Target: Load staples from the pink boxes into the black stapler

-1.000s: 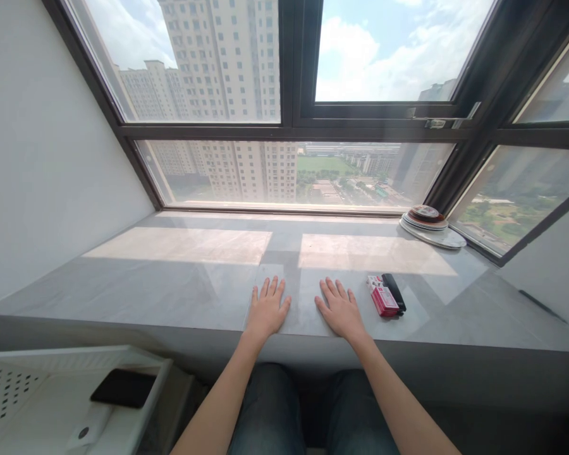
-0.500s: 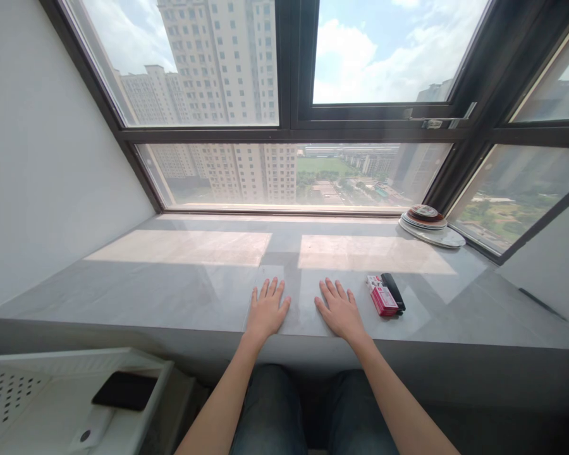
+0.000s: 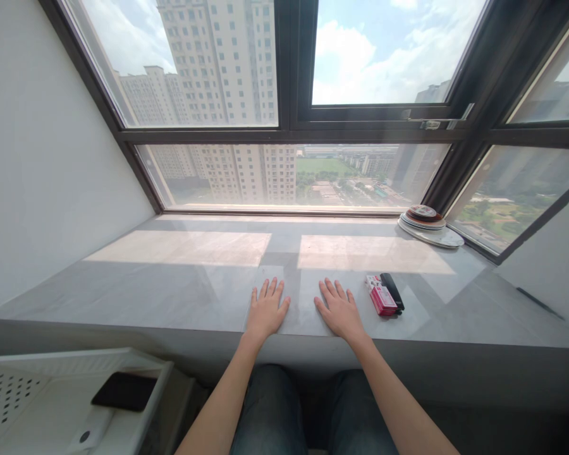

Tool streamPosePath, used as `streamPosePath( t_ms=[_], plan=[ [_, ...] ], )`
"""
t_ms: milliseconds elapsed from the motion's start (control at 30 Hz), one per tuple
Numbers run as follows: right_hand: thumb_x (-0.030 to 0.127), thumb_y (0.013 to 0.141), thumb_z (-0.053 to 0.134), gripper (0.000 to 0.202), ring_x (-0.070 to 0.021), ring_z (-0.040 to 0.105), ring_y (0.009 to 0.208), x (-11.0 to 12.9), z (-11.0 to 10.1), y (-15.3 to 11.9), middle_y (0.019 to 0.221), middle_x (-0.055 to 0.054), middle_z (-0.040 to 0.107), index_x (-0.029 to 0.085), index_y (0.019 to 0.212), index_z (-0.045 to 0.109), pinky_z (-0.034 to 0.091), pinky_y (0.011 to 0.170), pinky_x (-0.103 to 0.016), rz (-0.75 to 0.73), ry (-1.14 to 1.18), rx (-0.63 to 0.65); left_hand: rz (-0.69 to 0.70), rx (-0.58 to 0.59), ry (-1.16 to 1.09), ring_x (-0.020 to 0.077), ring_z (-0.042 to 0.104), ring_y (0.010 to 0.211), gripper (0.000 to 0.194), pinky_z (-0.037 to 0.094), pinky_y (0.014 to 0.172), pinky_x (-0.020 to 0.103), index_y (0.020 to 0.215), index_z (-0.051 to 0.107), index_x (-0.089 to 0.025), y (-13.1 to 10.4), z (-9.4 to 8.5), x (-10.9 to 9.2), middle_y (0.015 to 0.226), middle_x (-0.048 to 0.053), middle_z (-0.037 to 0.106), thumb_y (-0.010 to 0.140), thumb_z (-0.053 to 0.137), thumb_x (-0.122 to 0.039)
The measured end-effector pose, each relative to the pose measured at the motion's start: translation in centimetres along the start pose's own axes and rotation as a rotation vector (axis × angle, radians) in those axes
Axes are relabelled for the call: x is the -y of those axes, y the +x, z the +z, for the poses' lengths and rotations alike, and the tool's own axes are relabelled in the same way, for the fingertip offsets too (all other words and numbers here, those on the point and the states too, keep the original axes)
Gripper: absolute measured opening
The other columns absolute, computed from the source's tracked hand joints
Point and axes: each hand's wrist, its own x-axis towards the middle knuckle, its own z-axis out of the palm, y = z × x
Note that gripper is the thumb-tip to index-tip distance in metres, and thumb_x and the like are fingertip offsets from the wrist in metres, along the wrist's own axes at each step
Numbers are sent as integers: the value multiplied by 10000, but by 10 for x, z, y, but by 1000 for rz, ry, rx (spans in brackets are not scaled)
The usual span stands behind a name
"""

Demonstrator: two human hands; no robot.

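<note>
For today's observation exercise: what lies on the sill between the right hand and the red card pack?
Nothing. In the head view, only bare grey sill separates the right hand from the red card pack; the black lighter lies beyond the pack.

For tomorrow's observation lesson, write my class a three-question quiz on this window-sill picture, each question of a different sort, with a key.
1. True or false: the right hand is gripping the red box.
2. Which lies nearest the right hand? A. the stack of plates B. the red box C. the black phone
3. Fill in: the left hand rests flat on the grey ____.

Key
1. False: both hands lie flat with fingers spread, and the box lies apart from the right hand.
2. B. A black object lies along the box's far side.
3. Sill.
</note>
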Motion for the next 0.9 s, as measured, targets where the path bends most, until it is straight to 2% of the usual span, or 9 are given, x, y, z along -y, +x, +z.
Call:
streamPosePath(
  t_ms=[900],
  plan=[
    [547,1022,242,608,-252,77,1526,1,-2,-3,1659,28,170,313,1583,275,29,1214,-475,0,6,-7,15,-4,27,262,125,1531,606,76,1230,527,1569,271,-337,1,4,1,1661,-13,180,1008,205,-556]
  ],
)
